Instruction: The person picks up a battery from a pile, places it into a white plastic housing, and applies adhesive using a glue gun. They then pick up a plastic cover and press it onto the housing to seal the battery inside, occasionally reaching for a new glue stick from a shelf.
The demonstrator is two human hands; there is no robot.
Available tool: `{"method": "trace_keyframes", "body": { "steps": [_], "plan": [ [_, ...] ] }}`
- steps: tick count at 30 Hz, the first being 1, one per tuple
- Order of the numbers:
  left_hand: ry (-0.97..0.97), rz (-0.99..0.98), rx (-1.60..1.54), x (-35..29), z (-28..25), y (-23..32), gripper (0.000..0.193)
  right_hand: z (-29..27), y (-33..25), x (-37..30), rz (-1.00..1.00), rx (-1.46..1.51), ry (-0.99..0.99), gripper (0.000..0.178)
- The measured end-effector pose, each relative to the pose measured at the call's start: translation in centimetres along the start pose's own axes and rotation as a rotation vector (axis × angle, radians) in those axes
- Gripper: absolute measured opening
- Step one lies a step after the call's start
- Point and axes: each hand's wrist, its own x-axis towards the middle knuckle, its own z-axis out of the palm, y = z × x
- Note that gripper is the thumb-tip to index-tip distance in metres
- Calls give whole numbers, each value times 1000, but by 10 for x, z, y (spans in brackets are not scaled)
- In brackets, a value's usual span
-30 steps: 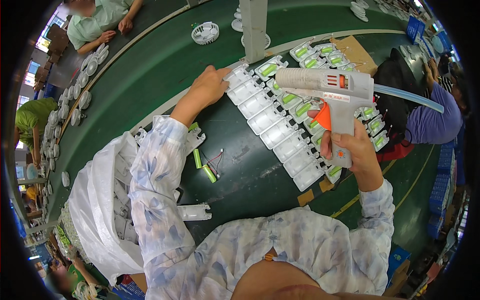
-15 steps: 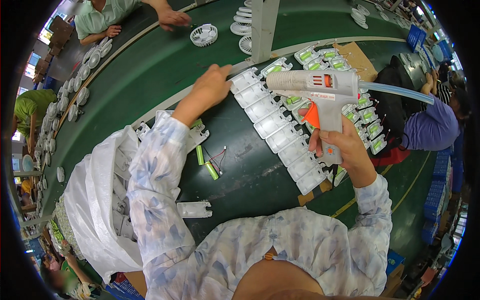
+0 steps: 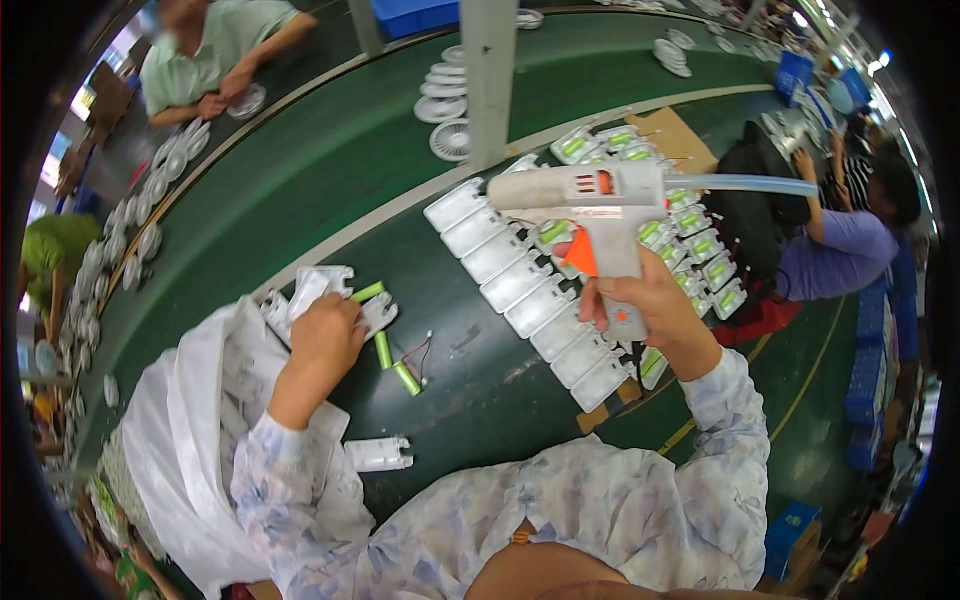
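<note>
Seen from above, a person's right hand (image 3: 645,310) grips the handle of a white glue gun (image 3: 590,215) with an orange trigger, held over a slanting row of white plastic casings (image 3: 520,285) on a dark green table (image 3: 350,170). The left hand (image 3: 325,335) is closed over a small pile of white parts (image 3: 325,290) beside a white bag (image 3: 190,440); what the fingers hold is hidden, possibly one casing. Green battery cells (image 3: 385,350) with thin wires lie just beside it.

You get bright, even overhead light with soft shadows. Fisheye bending darkens and curves your rim; slight blur softens the far edges.
</note>
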Motion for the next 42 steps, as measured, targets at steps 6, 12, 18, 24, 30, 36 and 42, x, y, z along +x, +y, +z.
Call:
{"method": "trace_keyframes", "body": {
  "steps": [6,12,18,24,30,36,42],
  "plan": [
    [47,58,-13,11,2,11,8,0,-14,7,2,-85,27,46],
    [172,70,-25,15,-12,35,8,-10,6,30,75,-60,-8,49],
    [-58,130,-259,-16,-14,50,22,-5,1,34,25,-130,41,54],
    [36,252,-66,-29,14,73,28,12,-6,37,-13,-150,14,60],
    [27,411,-199,-32,16,75,5,14,-2,41,72,-136,-28,46],
    [-246,21,-1066,12,-18,57,15,7,3,59,111,-160,-21,41],
    [-197,18,-899,69,10,37,18,4,8,63,107,-164,-21,42]
  ]
}}
